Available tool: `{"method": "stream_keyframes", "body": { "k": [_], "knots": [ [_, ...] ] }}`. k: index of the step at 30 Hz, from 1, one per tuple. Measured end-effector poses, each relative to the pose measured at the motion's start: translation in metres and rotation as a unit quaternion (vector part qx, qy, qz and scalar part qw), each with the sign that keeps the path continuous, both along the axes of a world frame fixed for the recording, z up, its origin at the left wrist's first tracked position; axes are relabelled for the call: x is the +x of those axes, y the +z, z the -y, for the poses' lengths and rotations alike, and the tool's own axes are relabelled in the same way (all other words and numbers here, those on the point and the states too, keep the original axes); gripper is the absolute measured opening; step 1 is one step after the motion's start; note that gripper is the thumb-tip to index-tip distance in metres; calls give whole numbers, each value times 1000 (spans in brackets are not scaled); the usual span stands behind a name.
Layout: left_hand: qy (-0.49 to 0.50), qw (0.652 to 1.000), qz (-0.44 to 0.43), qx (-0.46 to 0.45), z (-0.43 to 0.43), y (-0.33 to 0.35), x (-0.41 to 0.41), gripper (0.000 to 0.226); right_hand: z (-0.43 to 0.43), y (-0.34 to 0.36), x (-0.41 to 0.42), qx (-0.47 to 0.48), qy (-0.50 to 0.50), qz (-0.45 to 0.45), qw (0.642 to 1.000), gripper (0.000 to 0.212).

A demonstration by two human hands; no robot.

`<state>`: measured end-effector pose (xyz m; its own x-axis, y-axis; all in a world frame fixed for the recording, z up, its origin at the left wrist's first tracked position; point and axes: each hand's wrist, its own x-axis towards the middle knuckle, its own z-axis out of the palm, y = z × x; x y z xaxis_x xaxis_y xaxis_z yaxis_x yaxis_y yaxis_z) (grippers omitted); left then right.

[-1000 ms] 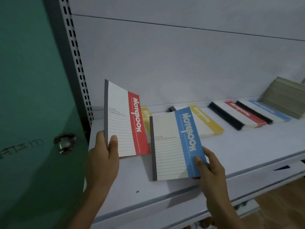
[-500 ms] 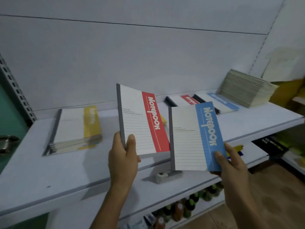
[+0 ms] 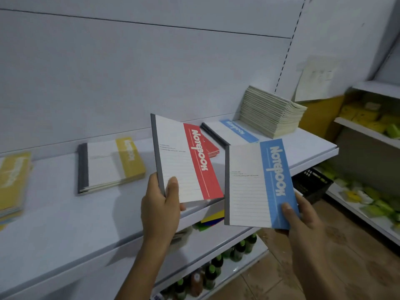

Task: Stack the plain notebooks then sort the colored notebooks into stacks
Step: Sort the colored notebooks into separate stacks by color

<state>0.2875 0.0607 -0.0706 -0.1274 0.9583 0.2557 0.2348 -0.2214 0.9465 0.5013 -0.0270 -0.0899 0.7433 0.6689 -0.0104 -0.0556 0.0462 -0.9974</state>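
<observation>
My left hand [image 3: 161, 207] grips a red-striped notebook [image 3: 184, 159] by its lower left corner, holding it upright above the white shelf [image 3: 65, 230]. My right hand [image 3: 303, 215] grips a blue-striped notebook [image 3: 257, 185] at its lower right corner, in the air past the shelf's front edge. On the shelf lie a yellow stack [image 3: 108, 164], a second yellow stack [image 3: 13, 182] at the far left, a red stack [image 3: 213, 148] mostly hidden behind the held red notebook, and a blue stack [image 3: 231, 132]. A tall stack of plain notebooks [image 3: 272, 112] stands at the shelf's right end.
Lower shelves under the white shelf hold bottles [image 3: 212, 271] and coloured packs [image 3: 213, 219]. A black crate [image 3: 311, 182] sits to the right. Another shelf unit [image 3: 368, 131] with yellow and green goods stands at the far right, above a tiled floor [image 3: 303, 278].
The view has swung right along the shelf, away from the green door. Both hands have carried their notebooks rightward, toward the red and blue stacks.
</observation>
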Motion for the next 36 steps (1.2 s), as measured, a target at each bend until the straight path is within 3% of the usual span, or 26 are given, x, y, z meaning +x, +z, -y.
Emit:
{"method": "stream_keyframes", "body": {
  "k": [9, 14, 18, 22, 26, 31, 36],
  "knots": [
    [22, 999, -50, 1, -98, 5, 57, 26, -95, 17, 56, 1, 21, 32, 999, 32],
    [51, 991, -124, -16, -137, 5, 66, 41, -141, 9, 75, -7, 34, 0, 999, 38],
    [126, 938, -320, -31, -145, 2, 62, 65, -179, 7, 83, -8, 54, 2, 999, 37],
    [182, 875, -448, -3, -159, -19, 55, 52, -221, 12, 94, 12, 97, 30, 995, 35],
    [189, 865, -464, 1, -169, -39, 55, 36, -260, 19, 118, 2, 144, 71, 987, 34],
    [201, 820, -535, 29, -176, -36, 54, 29, -297, 18, 147, -42, 214, 92, 972, 30],
    [230, 817, -521, 92, -168, -15, 89, 27, -312, 16, 158, -48, 246, 131, 959, 21]
  ]
}}
